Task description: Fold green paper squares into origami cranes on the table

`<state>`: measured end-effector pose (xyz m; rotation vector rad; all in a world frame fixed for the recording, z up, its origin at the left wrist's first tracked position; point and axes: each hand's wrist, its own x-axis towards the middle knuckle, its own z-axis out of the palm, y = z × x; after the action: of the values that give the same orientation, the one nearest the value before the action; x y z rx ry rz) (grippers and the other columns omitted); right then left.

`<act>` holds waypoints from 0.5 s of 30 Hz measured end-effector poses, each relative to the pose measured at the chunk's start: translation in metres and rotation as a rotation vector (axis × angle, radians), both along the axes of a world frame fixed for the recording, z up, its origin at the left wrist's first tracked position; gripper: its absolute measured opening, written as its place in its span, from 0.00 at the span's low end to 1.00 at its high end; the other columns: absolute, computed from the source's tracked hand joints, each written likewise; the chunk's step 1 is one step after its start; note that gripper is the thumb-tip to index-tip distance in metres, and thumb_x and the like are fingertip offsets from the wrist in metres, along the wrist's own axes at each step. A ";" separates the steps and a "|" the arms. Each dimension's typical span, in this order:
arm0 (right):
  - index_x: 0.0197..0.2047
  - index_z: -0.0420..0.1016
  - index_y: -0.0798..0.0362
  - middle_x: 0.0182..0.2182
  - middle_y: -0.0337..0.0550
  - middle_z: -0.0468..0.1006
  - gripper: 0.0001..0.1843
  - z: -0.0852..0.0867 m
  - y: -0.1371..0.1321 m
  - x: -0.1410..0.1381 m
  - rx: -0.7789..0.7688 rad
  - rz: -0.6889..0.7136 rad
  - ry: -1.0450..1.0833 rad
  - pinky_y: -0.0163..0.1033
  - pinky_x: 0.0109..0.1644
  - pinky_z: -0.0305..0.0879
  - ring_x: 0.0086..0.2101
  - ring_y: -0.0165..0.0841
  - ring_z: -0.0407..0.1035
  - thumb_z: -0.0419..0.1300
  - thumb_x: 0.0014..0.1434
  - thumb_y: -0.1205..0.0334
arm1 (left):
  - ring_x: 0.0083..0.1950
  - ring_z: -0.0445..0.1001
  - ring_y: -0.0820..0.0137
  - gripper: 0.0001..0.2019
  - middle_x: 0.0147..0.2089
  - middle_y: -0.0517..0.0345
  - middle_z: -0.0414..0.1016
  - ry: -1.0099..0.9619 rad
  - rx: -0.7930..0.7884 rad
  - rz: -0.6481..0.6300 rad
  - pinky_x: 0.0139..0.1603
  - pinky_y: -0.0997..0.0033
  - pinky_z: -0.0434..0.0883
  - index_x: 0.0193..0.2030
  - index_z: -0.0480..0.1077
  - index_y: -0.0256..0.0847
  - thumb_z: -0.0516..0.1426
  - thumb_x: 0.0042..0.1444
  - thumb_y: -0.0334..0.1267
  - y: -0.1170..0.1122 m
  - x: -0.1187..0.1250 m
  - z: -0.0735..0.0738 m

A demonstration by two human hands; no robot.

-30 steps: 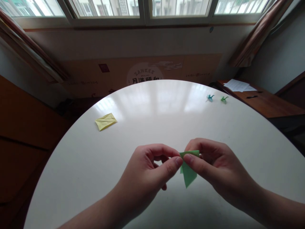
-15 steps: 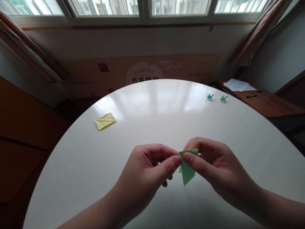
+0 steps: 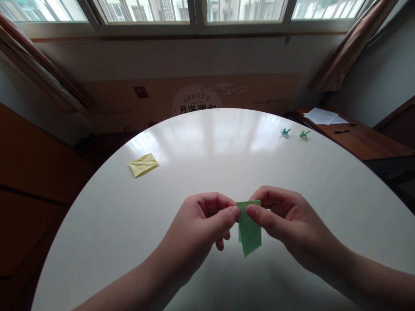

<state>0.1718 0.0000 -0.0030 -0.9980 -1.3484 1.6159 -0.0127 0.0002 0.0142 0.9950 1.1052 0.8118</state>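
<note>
A small folded green paper (image 3: 249,229) hangs a little above the round white table (image 3: 106,224), point downward. My left hand (image 3: 199,229) pinches its upper left edge between thumb and forefinger. My right hand (image 3: 285,220) pinches its upper right edge the same way. Both hands are closed on the paper, thumbs toward me, close together near the table's middle front.
A folded yellow paper (image 3: 143,164) lies at the table's left. Two small paper cranes, one teal (image 3: 285,132) and one green (image 3: 304,134), stand at the far right. A wooden side desk (image 3: 356,138) with white sheets (image 3: 322,115) is beyond. Windows run along the back wall.
The green paper has spread wider between my thumbs and shifted slightly left; both hands keep their pinch and have moved apart a little.
</note>
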 end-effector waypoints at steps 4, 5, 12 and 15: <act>0.31 0.74 0.54 0.24 0.37 0.71 0.13 -0.002 0.002 -0.001 -0.004 0.014 -0.030 0.31 0.27 0.58 0.26 0.28 0.62 0.68 0.60 0.55 | 0.19 0.63 0.78 0.08 0.17 0.63 0.67 -0.014 -0.094 -0.020 0.20 0.81 0.62 0.27 0.75 0.35 0.66 0.48 0.38 0.003 0.001 -0.001; 0.31 0.74 0.54 0.24 0.37 0.71 0.13 -0.003 0.003 -0.001 0.004 0.010 -0.040 0.31 0.27 0.57 0.26 0.27 0.61 0.68 0.60 0.54 | 0.19 0.63 0.78 0.08 0.17 0.63 0.67 -0.005 -0.100 -0.023 0.20 0.81 0.61 0.27 0.75 0.35 0.66 0.48 0.37 0.003 0.001 -0.001; 0.30 0.73 0.54 0.20 0.31 0.64 0.12 -0.005 0.006 -0.003 -0.048 0.012 -0.017 0.30 0.21 0.45 0.19 0.22 0.47 0.67 0.60 0.57 | 0.21 0.63 0.77 0.09 0.19 0.64 0.67 0.098 -0.014 -0.044 0.20 0.80 0.62 0.27 0.74 0.36 0.65 0.49 0.39 0.003 0.001 -0.001; 0.28 0.72 0.54 0.19 0.30 0.62 0.14 -0.006 0.006 -0.004 -0.117 0.011 0.025 0.30 0.21 0.45 0.18 0.22 0.46 0.68 0.58 0.56 | 0.21 0.63 0.77 0.09 0.21 0.63 0.68 0.132 0.029 -0.049 0.21 0.80 0.63 0.28 0.75 0.36 0.64 0.51 0.40 0.002 0.000 -0.003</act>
<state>0.1679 0.0065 -0.0090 -1.0376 -1.2566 1.7268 -0.0127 0.0025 0.0112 1.1083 1.1797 0.7328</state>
